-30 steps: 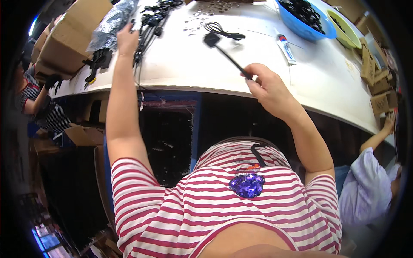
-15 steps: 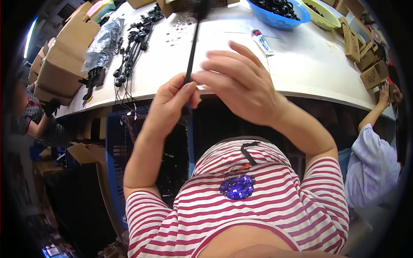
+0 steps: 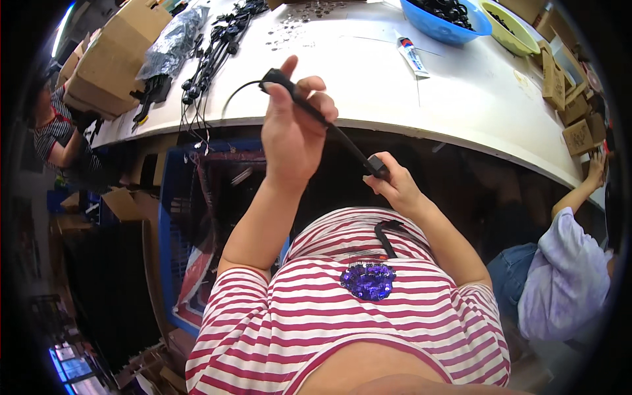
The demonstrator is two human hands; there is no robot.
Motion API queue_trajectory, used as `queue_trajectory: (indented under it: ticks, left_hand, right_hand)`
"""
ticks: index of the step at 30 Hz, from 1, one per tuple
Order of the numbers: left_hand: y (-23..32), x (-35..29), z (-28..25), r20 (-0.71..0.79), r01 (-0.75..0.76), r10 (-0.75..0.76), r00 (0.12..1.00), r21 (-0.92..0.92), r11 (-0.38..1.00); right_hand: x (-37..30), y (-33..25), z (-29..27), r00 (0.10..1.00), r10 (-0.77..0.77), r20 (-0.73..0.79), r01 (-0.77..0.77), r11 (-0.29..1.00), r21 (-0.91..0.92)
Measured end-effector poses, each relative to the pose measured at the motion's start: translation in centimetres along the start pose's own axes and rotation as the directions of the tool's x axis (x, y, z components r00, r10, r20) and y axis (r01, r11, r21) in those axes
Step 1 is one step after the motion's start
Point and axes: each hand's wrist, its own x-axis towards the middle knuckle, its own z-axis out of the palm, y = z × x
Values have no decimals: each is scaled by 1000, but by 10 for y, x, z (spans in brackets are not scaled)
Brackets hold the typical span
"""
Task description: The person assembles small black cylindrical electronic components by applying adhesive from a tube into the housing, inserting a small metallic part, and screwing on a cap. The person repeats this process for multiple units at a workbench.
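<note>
A slim black rod (image 3: 345, 142) with a blocky piece at each end slants down to the right, in front of the table's edge. I cannot make out what kind of device it is. My left hand (image 3: 293, 131) wraps round its upper part, close to the thicker end, with the index finger raised. From that end a thin black cable (image 3: 238, 92) curves down to the left. My right hand (image 3: 399, 187) pinches the square black block (image 3: 377, 166) at the lower end between thumb and fingers.
On the white table (image 3: 368, 92) lie black cabled parts (image 3: 224, 46), small metal pieces (image 3: 293, 29) and a tube (image 3: 413, 58). A blue bowl (image 3: 484, 29), a yellow bowl (image 3: 523, 43) and cardboard boxes (image 3: 117, 59) stand around. Co-workers (image 3: 566, 270) are at both sides.
The rod has swung from upright to slanting. My left hand has risen towards its upper end, and my right hand, free and blurred before, has come down and taken hold of the lower block.
</note>
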Motion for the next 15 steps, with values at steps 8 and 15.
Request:
queue_trajectory:
  ticks: [8,15]
  left_hand:
    - [8,6,-9,-108,-144,163,981,164,976]
    - [2,0,-14,-70,-67,86,994,235,970]
  right_hand:
    - [-13,88,-4,991,-122,-56,96,938,-333]
    - [-5,107,-11,997,-74,30,77,806,-587]
